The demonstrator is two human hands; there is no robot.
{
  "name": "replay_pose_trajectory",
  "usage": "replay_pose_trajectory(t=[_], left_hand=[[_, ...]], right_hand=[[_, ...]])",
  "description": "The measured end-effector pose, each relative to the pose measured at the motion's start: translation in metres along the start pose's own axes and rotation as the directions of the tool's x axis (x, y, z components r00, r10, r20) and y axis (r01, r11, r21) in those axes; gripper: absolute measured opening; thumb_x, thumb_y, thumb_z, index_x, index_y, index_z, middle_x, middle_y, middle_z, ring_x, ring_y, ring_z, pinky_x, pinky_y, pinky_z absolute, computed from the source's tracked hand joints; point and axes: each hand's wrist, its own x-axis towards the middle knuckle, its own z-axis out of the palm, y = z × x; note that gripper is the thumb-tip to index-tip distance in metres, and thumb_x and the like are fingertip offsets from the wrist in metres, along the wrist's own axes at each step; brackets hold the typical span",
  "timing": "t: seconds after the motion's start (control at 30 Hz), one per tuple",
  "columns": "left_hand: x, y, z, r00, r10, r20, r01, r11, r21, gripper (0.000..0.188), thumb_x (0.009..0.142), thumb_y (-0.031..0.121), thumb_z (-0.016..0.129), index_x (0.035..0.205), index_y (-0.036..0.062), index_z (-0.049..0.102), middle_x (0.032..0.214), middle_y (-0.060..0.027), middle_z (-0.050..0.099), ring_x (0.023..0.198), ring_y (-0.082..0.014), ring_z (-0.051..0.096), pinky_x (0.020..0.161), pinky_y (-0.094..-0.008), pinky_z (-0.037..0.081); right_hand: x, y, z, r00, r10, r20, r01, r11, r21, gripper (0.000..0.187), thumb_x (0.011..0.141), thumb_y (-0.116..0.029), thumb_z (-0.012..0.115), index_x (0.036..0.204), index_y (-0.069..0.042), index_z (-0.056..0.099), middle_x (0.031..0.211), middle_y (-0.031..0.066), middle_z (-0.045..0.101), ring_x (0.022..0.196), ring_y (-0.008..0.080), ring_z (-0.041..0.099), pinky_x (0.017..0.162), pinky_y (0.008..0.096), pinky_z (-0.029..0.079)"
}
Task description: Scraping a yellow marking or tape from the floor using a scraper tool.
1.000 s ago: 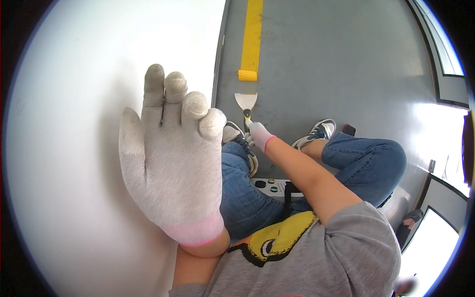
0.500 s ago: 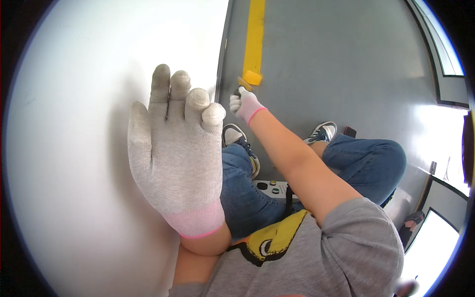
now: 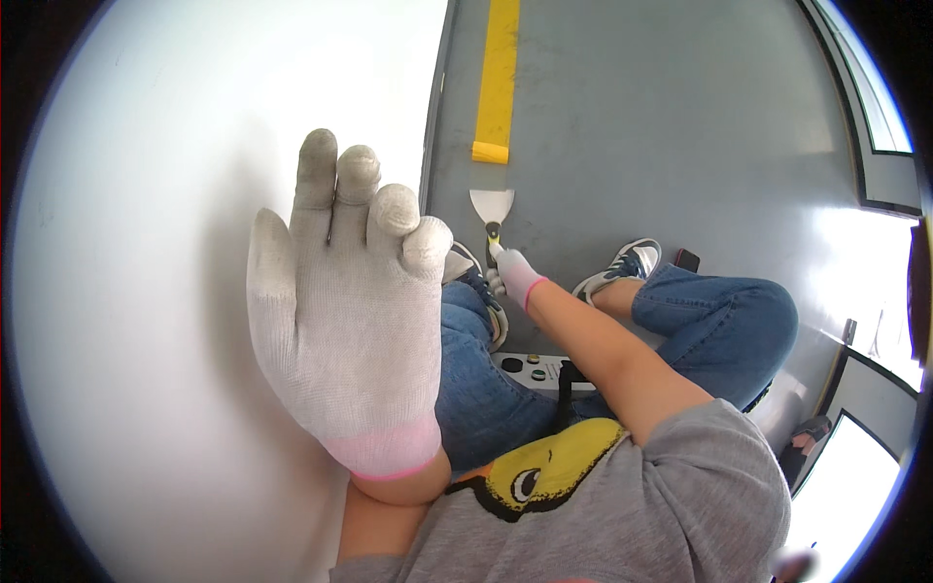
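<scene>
My right hand [image 3: 515, 273], in a white glove with a pink cuff, is closed round the handle of a scraper [image 3: 493, 206]. The scraper's wide metal blade points away from me, just above or on the grey floor; I cannot tell if it touches. Beyond the blade, a small gap apart, is the curled near end of a yellow tape strip [image 3: 497, 89] on the floor. Close to the camera my left hand [image 3: 362, 301] is raised in a similar glove, palm showing, fingers apart and partly bent, holding nothing. It is beside the white wall.
The white wall [image 3: 146, 291] fills the left side. My jeans-covered legs and sneakers [image 3: 637, 262] are bent below. A dark phone-like object [image 3: 687, 259] lies by the right shoe. A light panel with round knobs [image 3: 533, 368] sits between my legs.
My right hand has drawn the scraper back toward me, away from the tape's curled end, which now lies in plain view. The left hand has barely shifted.
</scene>
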Motion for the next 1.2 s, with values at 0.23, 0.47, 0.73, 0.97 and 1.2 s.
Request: replay_pose_trajectory(t=[0.23,0.47,0.73,0.97,1.2], left_hand=[[-0.003,0.002,0.008,0.998,0.014,-0.057,-0.013,1.0,0.021,0.05,0.094,0.032,0.022,0.121,-0.0079,0.035,0.106,-0.0182,0.044,0.083,-0.0211,0.04,0.073,-0.0327,0.036],[0.0,0.002,0.004,0.999,0.011,-0.043,-0.011,1.0,-0.004,0.053,0.094,0.035,0.019,0.121,-0.0081,0.035,0.108,-0.0193,0.044,0.086,-0.0227,0.041,0.073,-0.0327,0.037],[-0.001,0.0,0.004,0.999,-0.009,-0.033,0.009,1.0,-0.002,0.054,0.094,0.035,0.017,0.121,-0.0083,0.035,0.108,-0.0197,0.045,0.086,-0.0235,0.042,0.072,-0.0332,0.037],[-0.003,0.0,0.006,1.0,-0.024,-0.016,0.024,0.999,0.029,0.05,0.094,0.032,0.021,0.122,-0.0078,0.034,0.108,-0.018,0.044,0.085,-0.0221,0.041,0.072,-0.0328,0.036],[-0.001,0.003,0.012,0.998,0.016,-0.06,-0.012,0.998,0.056,0.049,0.093,0.03,0.024,0.122,-0.0075,0.034,0.107,-0.0166,0.044,0.082,-0.02,0.039,0.072,-0.032,0.036]], right_hand=[[0.02,-0.061,0.026,0.986,0.144,0.084,-0.152,0.984,0.096,0.032,0.087,-0.044,0.043,0.081,-0.015,0.034,0.055,-0.0003,0.037,0.037,0.006,0.029,0.031,0.0207,0.021],[0.008,-0.075,0.014,0.973,-0.021,0.231,-0.047,0.958,0.282,0.034,0.088,-0.044,0.041,0.073,-0.014,0.035,0.05,-0.0031,0.032,0.034,0.0078,0.026,0.031,0.0227,0.02],[-0.02,-0.022,-0.035,0.981,0.028,0.193,-0.025,0.999,-0.02,0.033,0.087,-0.044,0.043,0.077,-0.013,0.038,0.051,-0.0011,0.037,0.036,0.0081,0.028,0.033,0.023,0.021],[-0.002,-0.022,-0.026,0.996,0.079,-0.038,-0.081,0.995,-0.054,0.035,0.087,-0.047,0.041,0.073,-0.015,0.037,0.051,-0.0033,0.034,0.035,0.0063,0.025,0.032,0.0223,0.018],[0.007,-0.063,-0.009,0.998,0.055,-0.029,-0.057,0.996,-0.061,0.033,0.087,-0.047,0.042,0.078,-0.015,0.037,0.05,-0.0024,0.034,0.035,0.0071,0.027,0.032,0.0234,0.02]])
